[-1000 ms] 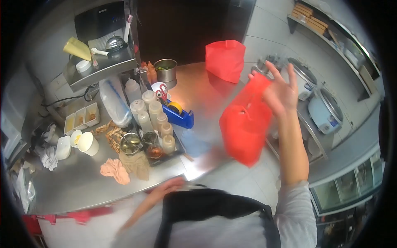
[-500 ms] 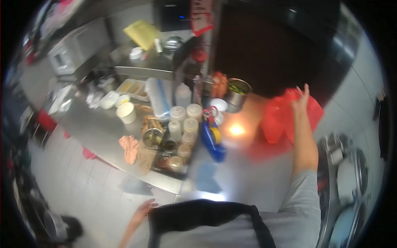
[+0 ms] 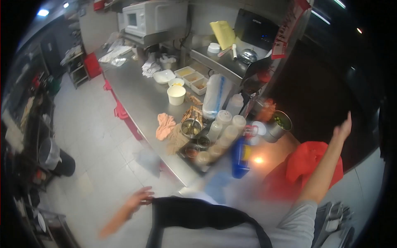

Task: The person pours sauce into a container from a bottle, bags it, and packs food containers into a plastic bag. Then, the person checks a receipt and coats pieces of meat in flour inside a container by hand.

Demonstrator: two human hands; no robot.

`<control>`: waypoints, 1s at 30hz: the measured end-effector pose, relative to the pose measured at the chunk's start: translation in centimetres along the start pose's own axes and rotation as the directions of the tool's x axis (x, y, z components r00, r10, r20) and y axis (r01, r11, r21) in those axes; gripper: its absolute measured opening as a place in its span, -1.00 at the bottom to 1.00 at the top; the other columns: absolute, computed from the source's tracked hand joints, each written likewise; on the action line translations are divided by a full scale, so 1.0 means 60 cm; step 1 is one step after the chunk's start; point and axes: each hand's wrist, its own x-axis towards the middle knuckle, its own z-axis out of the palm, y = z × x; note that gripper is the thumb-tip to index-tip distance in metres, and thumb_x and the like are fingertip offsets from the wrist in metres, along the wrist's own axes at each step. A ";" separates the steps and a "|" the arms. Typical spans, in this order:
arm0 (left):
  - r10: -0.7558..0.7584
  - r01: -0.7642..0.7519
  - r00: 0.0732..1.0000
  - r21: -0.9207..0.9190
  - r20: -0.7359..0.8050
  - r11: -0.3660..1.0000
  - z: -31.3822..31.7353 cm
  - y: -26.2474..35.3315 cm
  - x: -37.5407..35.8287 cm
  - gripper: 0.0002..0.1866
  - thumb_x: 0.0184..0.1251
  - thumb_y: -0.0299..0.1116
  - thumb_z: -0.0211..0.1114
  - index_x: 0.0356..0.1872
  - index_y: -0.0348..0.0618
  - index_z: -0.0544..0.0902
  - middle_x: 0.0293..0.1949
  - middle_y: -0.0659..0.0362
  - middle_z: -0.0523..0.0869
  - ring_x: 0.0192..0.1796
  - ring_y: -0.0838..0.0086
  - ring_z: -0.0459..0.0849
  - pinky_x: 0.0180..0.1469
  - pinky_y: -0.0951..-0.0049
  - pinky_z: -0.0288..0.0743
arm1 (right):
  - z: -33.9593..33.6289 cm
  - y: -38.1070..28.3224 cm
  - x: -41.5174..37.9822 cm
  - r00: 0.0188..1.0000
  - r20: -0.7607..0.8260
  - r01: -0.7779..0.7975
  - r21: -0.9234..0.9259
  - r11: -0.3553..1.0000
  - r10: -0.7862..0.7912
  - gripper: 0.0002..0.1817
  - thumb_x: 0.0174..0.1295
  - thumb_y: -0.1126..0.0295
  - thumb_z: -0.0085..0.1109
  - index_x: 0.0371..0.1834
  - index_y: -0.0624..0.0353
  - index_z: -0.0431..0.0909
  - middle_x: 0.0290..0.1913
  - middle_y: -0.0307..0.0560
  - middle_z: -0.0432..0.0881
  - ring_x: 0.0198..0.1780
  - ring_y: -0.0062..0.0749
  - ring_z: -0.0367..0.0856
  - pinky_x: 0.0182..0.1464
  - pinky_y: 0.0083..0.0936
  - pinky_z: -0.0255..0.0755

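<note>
My right hand (image 3: 343,127) is raised past the red plastic bag (image 3: 308,161), fingers stretched upward and holding nothing. The bag stands on the right end of the steel counter, behind my forearm. My left hand (image 3: 139,197) hangs in the air beside the black apron (image 3: 186,215), over the floor. Its fingers are apart and a little blurred, with nothing in them. A blue bottle (image 3: 240,159) with a yellow part and a metal pot (image 3: 283,128) with green pieces inside are left of the bag.
Several squeeze bottles (image 3: 228,134) crowd a tray on the counter (image 3: 136,103). A peach cloth (image 3: 166,126), a paper tub (image 3: 176,95) and a metal bowl (image 3: 191,127) lie left of them. Farther back are a microwave (image 3: 149,18) and a bell (image 3: 249,55). A black bin (image 3: 64,163) stands left.
The view has swung left, showing more floor and kitchen. My right hand has moved up and away from the red bag. My left hand has shifted outward from the apron.
</note>
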 end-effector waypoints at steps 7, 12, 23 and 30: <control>0.051 -0.053 0.995 0.029 0.090 0.998 -0.115 0.002 0.035 -0.40 0.35 -0.10 0.19 0.34 -0.07 0.30 0.19 0.08 0.51 0.14 0.39 0.50 0.19 0.33 0.36 | 0.420 -0.055 -0.443 0.226 0.908 0.938 -0.106 0.329 -0.352 -0.28 0.19 0.31 0.14 0.41 0.28 0.11 0.45 0.15 0.10 0.49 -0.12 0.01 0.47 -0.40 -0.08; 0.169 -0.169 0.986 -0.002 -0.005 0.986 -0.289 0.014 -0.015 -0.41 0.37 -0.16 0.19 0.33 -0.16 0.28 0.12 0.05 0.55 0.05 0.41 0.59 0.07 0.42 0.46 | 0.575 0.103 -0.422 0.538 0.815 0.837 -0.547 -0.017 0.215 -0.17 0.21 0.12 0.09 0.41 0.41 -0.02 0.45 0.31 0.00 0.47 -0.01 0.02 0.45 -0.34 0.01; 0.167 -0.197 0.941 -0.075 -0.295 0.978 -0.549 -0.001 -0.034 -0.54 0.43 -0.29 0.09 0.29 -0.14 0.31 0.03 -0.03 0.59 0.06 0.21 0.61 0.08 0.22 0.52 | 0.587 0.114 -0.403 0.737 0.545 0.650 -0.733 -0.199 0.400 -0.13 0.10 -0.03 0.17 0.36 0.34 0.16 0.34 0.28 0.27 0.36 0.00 0.28 0.30 -0.25 0.26; 0.174 -0.176 0.984 -0.182 -0.025 0.968 -0.664 -0.003 0.098 -0.50 0.43 -0.28 0.10 0.34 -0.09 0.25 0.07 -0.04 0.57 0.06 0.20 0.60 0.11 0.21 0.49 | 0.573 0.122 -0.381 0.699 0.677 0.715 -0.669 -0.203 0.232 -0.28 -0.02 0.00 0.30 0.22 0.10 0.43 0.29 0.10 0.38 0.30 -0.04 0.36 0.27 -0.20 0.30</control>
